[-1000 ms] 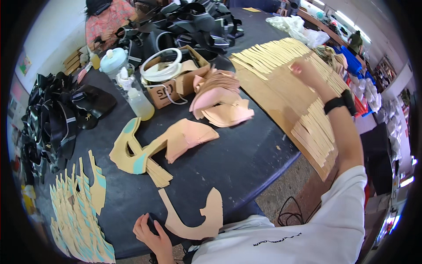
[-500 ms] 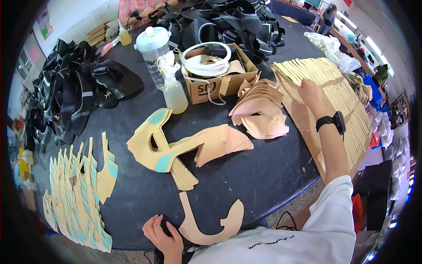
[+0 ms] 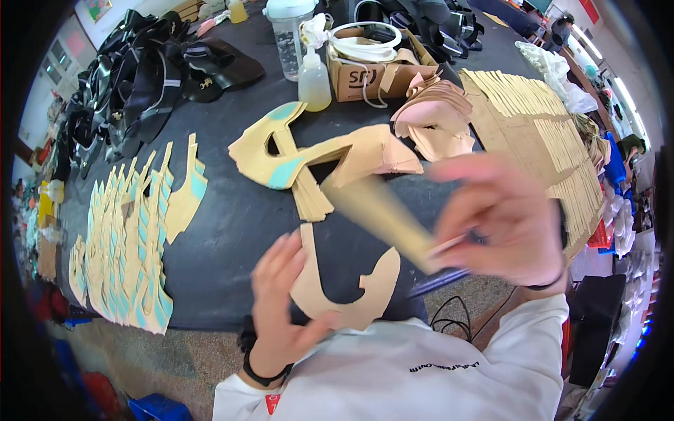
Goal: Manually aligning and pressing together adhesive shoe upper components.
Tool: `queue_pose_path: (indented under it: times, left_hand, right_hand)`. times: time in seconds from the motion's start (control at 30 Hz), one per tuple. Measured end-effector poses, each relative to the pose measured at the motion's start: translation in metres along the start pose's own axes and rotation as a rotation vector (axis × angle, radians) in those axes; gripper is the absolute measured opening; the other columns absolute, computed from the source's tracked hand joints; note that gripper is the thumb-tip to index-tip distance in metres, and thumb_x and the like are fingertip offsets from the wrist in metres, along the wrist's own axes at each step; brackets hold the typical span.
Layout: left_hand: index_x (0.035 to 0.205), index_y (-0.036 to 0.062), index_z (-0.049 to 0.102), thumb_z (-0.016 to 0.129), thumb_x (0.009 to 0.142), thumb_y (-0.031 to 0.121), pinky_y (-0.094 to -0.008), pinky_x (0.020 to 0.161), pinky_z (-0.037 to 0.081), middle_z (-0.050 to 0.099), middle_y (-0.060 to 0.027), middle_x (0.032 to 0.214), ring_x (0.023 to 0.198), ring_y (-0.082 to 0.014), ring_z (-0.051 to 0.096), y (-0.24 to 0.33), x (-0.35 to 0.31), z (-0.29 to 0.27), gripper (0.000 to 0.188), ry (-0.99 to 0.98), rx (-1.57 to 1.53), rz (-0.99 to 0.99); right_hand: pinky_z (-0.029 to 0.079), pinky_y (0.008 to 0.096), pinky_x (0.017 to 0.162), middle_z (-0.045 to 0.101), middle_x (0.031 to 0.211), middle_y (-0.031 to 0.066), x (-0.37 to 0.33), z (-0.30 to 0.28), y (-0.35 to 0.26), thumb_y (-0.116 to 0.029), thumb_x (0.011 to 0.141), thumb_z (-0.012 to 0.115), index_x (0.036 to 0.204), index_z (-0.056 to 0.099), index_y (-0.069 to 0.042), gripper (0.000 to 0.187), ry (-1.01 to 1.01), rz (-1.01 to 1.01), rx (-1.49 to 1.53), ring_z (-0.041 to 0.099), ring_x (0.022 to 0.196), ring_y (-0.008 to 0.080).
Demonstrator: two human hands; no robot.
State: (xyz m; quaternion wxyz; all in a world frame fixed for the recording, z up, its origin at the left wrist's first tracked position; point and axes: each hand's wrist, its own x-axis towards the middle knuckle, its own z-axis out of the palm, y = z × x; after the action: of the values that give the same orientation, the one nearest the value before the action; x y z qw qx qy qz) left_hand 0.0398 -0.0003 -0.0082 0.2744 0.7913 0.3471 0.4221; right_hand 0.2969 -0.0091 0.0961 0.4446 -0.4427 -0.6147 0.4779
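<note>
Beige strip [image 3: 382, 219] | juts forward-left from right hand [image 3: 509, 224]; seemingly pinched, blurred | left hand [image 3: 275, 302] spread beside curved piece [image 3: 375, 298]

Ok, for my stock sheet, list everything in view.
Table: 1, black, centre
Held strip: 1, pale, centre
Curved piece: 1, tan, front
Teal-marked pieces: many, tan, left
Layered pieces: several, tan, centre
Box: 1, brown, back
Rear stack: several, pinkish, beside box
Coil: 1, white, on box
Bottle: 1, yellowish, beside box
Jug: 1, clear, behind bottle
Glossy items: many, black, back
Board: 1, brown, right
Laid strips: many, cream, on board
Bags: several, white, far right
Left hand: 1, bare, front
Right hand: 1, bare, right
</note>
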Motion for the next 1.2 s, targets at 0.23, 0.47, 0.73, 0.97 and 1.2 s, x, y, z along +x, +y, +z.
queue_pose_path:
  times: [0.23,0.47,0.73,0.97,1.2]
  left_hand:
    - [0.113,-0.0010,0.059,0.049,0.097,0.019,-0.0237,0.076,0.045,0.067,-0.0073,0.092,0.082,-0.0084,0.058,0.013,-0.032,0.042,0.028,-0.283,-0.735,-0.653]
    - [0.108,-0.0026,0.063,0.059,0.091,0.015,-0.0245,0.072,0.047,0.068,-0.0074,0.088,0.078,-0.0094,0.059,-0.007,-0.049,0.047,0.025,-0.416,-0.564,-0.594]
    - [0.093,-0.0083,0.063,0.066,0.082,0.001,-0.0235,0.067,0.053,0.069,-0.0130,0.086,0.080,-0.0151,0.068,-0.008,-0.041,0.058,0.015,-0.180,-0.663,-0.836]
    - [0.092,-0.0089,0.062,0.064,0.082,-0.001,-0.0232,0.054,0.053,0.067,-0.0138,0.079,0.066,-0.0156,0.066,-0.013,-0.033,0.065,0.013,0.041,-0.627,-0.906]
    - [0.090,-0.0090,0.061,0.064,0.082,-0.001,-0.0242,0.056,0.055,0.067,-0.0142,0.079,0.066,-0.0163,0.067,-0.013,-0.032,0.073,0.011,0.039,-0.542,-0.909]
  right_hand:
    - [0.051,0.0223,0.072,0.066,0.088,0.0067,0.024,0.058,0.062,0.002,0.078,0.070,0.123,0.050,0.001,0.049,-0.145,0.251,0.228,0.062,0.081,0.0081]
    - [0.049,0.0217,0.073,0.066,0.089,0.0061,0.040,0.074,0.082,-0.002,0.078,0.071,0.112,0.058,0.000,0.036,-0.060,0.137,0.138,0.062,0.080,0.0087]
    - [0.052,0.0255,0.082,0.065,0.099,0.0109,0.028,0.076,0.091,-0.004,0.084,0.065,0.113,0.055,0.002,0.031,0.058,0.052,0.040,0.064,0.094,0.0143]
    - [0.053,0.0278,0.083,0.065,0.100,0.0150,-0.038,0.045,0.110,-0.003,0.090,0.057,0.120,0.047,0.003,0.032,0.291,0.169,0.211,0.065,0.095,0.0182]
    - [0.054,0.0294,0.082,0.064,0.097,0.0170,-0.075,0.038,0.140,-0.004,0.093,0.052,0.121,0.042,0.004,0.031,0.381,0.314,0.345,0.065,0.094,0.0201]
